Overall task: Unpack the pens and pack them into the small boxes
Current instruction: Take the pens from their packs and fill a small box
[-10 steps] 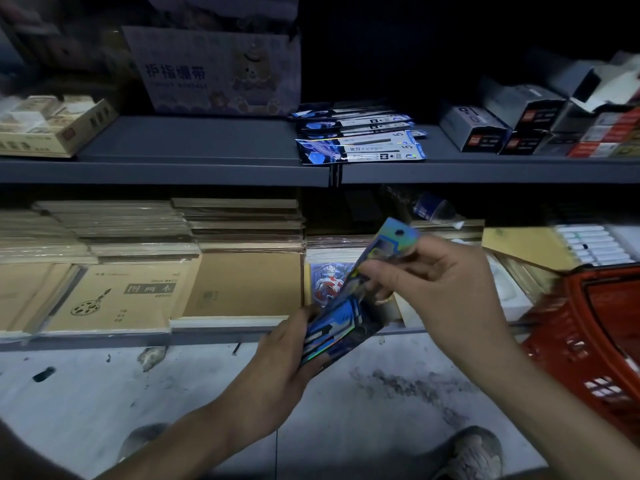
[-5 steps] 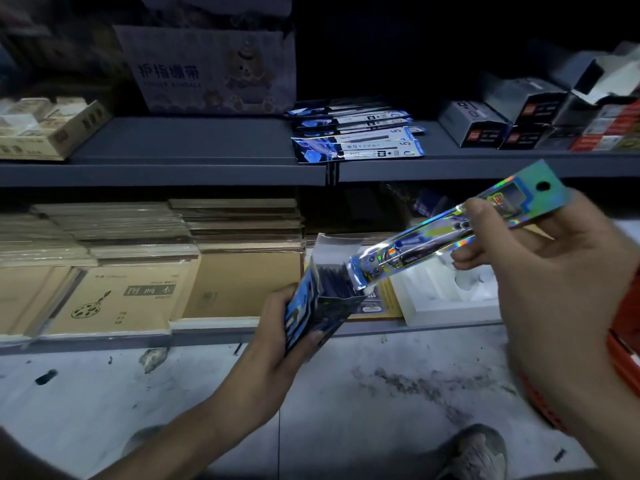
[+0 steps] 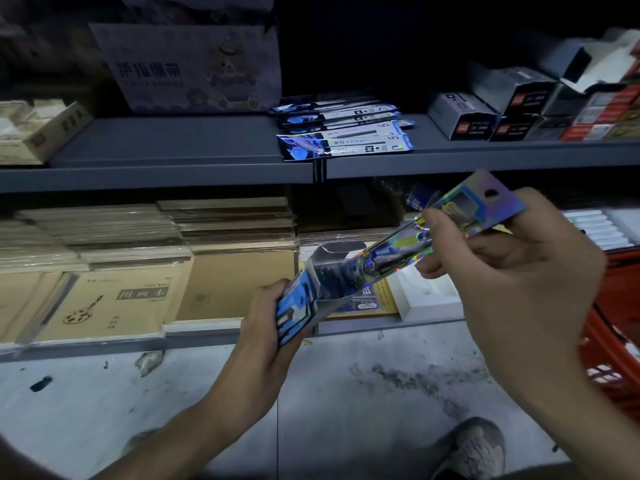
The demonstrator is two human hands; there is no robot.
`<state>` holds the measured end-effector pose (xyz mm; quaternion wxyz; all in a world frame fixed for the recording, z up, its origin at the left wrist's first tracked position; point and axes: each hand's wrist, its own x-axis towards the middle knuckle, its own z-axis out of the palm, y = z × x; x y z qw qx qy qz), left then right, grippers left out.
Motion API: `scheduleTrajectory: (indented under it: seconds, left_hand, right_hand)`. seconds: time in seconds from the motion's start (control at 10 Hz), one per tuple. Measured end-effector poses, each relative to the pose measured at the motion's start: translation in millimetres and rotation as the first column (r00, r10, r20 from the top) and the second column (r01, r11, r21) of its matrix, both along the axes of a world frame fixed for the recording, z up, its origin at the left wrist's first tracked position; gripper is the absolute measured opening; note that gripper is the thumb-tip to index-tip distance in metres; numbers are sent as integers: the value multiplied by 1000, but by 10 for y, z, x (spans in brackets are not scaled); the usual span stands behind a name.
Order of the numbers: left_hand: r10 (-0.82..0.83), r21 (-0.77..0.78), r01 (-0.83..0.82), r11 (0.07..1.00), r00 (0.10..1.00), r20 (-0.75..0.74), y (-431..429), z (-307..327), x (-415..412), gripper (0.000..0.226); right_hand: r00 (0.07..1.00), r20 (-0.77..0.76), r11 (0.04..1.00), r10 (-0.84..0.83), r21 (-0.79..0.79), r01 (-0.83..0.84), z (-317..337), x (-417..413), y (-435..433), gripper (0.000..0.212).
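My left hand (image 3: pixel 261 336) grips a small blue box (image 3: pixel 304 299) with its top flap open, held over the floor in front of the lower shelf. My right hand (image 3: pixel 512 271) pinches a long holographic pen pack (image 3: pixel 440 230) by its upper end, near the hang hole. The pack slants down to the left and its lower tip sits at the box's open mouth. Dark pen packs show inside the box. A stack of similar blue pen packs (image 3: pixel 346 133) lies on the upper shelf, behind and above my hands.
Grey shelf (image 3: pixel 156 147) carries a printed carton (image 3: pixel 194 67) and dark and red small boxes (image 3: pixel 519 112) at right. Brown notebooks (image 3: pixel 114 299) fill the lower shelf. A red basket (image 3: pixel 616 327) stands at right. My shoe (image 3: pixel 478 448) is on the concrete floor.
My right hand drew the holographic pen pack up and right out of the box, then lowered it a little. The left hand kept hold of the box.
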<state>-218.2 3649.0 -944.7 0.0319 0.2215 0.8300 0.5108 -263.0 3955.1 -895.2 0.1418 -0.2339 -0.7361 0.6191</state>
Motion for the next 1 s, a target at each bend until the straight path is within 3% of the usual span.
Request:
scheduleTrajectory:
  seconds: [0.1, 0.2, 0.5, 0.7, 0.8, 1.0]
  left_hand:
    - [11, -13, -11, 1000, 1000, -18, -3, -17, 0, 50]
    - [15, -45, -17, 999, 999, -49, -5, -13, 0, 50]
    - [21, -44, -24, 999, 997, -68, 7, 37, 39, 61]
    - [58, -55, -63, 997, 994, -89, 0, 49, 54, 60]
    - [81, -54, -87, 995, 992, -93, 8, 49, 80, 60]
    - [116, -9, -118, 993, 985, -126, 23, 95, 94, 52]
  right_hand:
    - [886, -460, 982, 64, 189, 27, 829, 892, -744, 21]
    - [850, -522, 944, 77, 314, 107, 949, 919, -809, 21]
    - [935, -335, 973, 114, 226, -38, 691, 866, -1036, 19]
    - [974, -188, 957, 128, 282, -72, 493, 820, -1206, 30]
    - [977, -181, 944, 116, 327, -51, 421, 806, -1248, 28]
    - [977, -175, 972, 122, 221, -82, 412, 881, -1320, 24]
